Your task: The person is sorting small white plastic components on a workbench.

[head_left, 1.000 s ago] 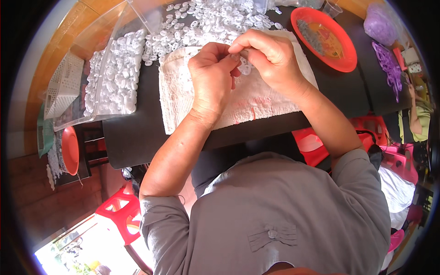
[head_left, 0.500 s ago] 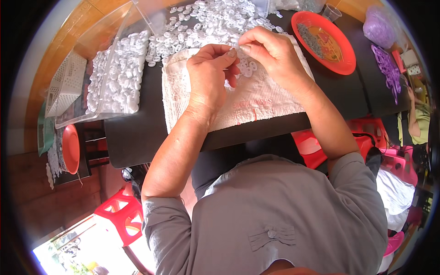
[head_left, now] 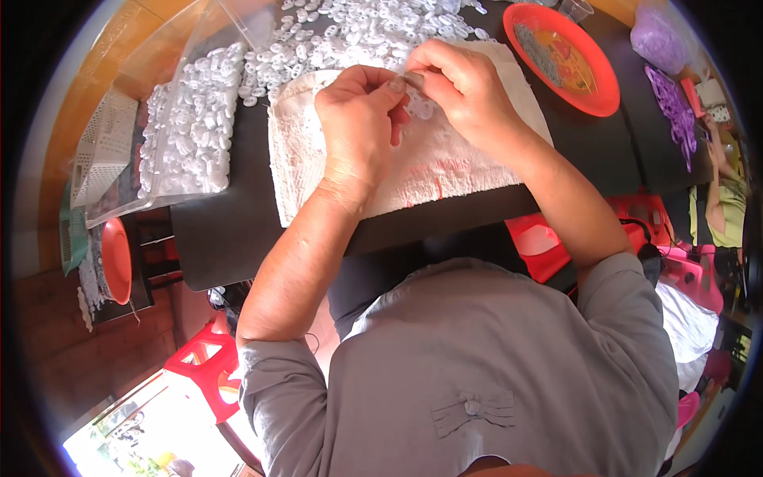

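Both hands meet over a pale cloth [head_left: 437,187] with reddish marks, spread on the dark counter [head_left: 214,246]. The left hand [head_left: 373,99] has its thumb and forefinger drawn together in a pinch, the other fingers curled under. The right hand [head_left: 453,83], its thumb and forefinger likewise pinched, comes in just beside the left hand's fingertips; whatever lies between them is too small and too hidden to tell. Close by, partly behind the hands, a few small white oval pieces [head_left: 420,106] lie on the cloth. Beyond its far edge spreads a large heap of similar white pieces [head_left: 362,36], many showing holes. To the left stands a clear bin [head_left: 159,203] with more of them inside, and a white perforated basket [head_left: 103,147] is farther left. Toward the right edge of the cloth, a red oval tray [head_left: 608,99] carries a grey clump [head_left: 536,56] of small items, with a clear cup [head_left: 576,9] near its far end. Farther right are a purple bag [head_left: 660,44] and a tangled purple bundle [head_left: 674,111].
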The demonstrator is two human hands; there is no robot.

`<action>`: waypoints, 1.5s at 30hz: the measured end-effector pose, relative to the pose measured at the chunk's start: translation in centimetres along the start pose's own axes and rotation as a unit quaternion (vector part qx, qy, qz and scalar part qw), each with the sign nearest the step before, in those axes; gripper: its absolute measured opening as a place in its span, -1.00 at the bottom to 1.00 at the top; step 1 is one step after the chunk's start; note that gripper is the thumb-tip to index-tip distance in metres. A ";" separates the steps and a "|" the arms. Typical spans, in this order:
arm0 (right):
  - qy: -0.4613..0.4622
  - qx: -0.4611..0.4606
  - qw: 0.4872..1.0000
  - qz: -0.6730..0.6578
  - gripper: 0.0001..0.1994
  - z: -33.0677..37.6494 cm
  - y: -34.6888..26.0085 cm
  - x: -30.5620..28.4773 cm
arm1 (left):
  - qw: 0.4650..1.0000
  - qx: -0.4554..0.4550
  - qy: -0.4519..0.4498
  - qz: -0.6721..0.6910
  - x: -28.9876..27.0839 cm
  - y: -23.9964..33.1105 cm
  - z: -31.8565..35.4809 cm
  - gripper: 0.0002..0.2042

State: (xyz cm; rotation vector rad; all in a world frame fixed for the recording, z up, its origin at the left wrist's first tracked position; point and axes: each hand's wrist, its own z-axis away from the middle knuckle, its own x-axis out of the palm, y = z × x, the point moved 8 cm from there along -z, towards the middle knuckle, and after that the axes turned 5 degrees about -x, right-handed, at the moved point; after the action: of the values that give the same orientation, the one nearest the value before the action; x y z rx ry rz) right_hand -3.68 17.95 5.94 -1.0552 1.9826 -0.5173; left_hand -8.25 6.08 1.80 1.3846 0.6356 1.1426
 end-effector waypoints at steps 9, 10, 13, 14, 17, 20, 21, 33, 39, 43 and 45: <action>0.009 0.048 0.998 -0.030 -0.93 -0.8 0.5 -1.2 | 0.998 0.036 0.026 0.040 -0.8 1.0 -0.6 -0.95; 0.015 0.041 0.999 0.013 -0.93 -0.9 0.7 -2.0 | 0.998 0.036 0.025 0.042 -1.0 1.2 -0.8 -0.95; -0.066 0.079 0.978 0.181 -0.95 -0.8 2.0 -2.6 | 0.994 0.052 0.059 0.075 -2.5 1.8 -1.2 -0.94; -0.126 0.118 0.947 0.269 -0.95 -0.5 2.7 -2.4 | 0.994 0.054 0.060 0.076 -2.6 1.8 -1.1 -0.94; -0.145 0.045 0.936 0.318 -0.92 0.0 2.1 -1.8 | 0.996 0.025 0.060 0.053 -2.5 1.5 -1.2 -0.89; -0.163 -0.073 0.937 0.302 -0.89 0.1 0.8 -0.5 | 0.997 0.016 0.052 0.048 -2.4 1.2 -1.2 -0.89; -0.163 -0.072 0.936 0.302 -0.89 0.1 0.7 -0.5 | 0.997 0.017 0.050 0.053 -2.4 1.2 -1.2 -0.89; -0.192 -0.063 0.927 0.317 -0.86 0.3 0.8 -0.7 | 0.999 0.008 0.012 0.050 -1.6 1.3 -1.0 -0.89; -0.222 -0.043 0.908 0.351 -0.84 0.3 0.5 -0.5 | 0.999 0.004 0.000 0.052 -1.0 1.3 -0.7 -0.88; -0.230 -0.026 0.904 0.360 -0.86 0.7 1.5 -0.6 | 0.998 -0.002 -0.003 0.058 -0.7 1.2 -0.6 -0.86; -0.230 -0.024 0.906 0.354 -0.89 0.5 2.0 -0.9 | 0.998 -0.003 -0.010 0.061 -0.5 1.1 -0.6 -0.86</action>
State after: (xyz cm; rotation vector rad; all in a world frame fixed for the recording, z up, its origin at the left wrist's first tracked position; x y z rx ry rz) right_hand -3.98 19.77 4.76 -0.3629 1.7818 0.1687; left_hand -9.21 5.71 2.68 1.4440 0.5391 1.2257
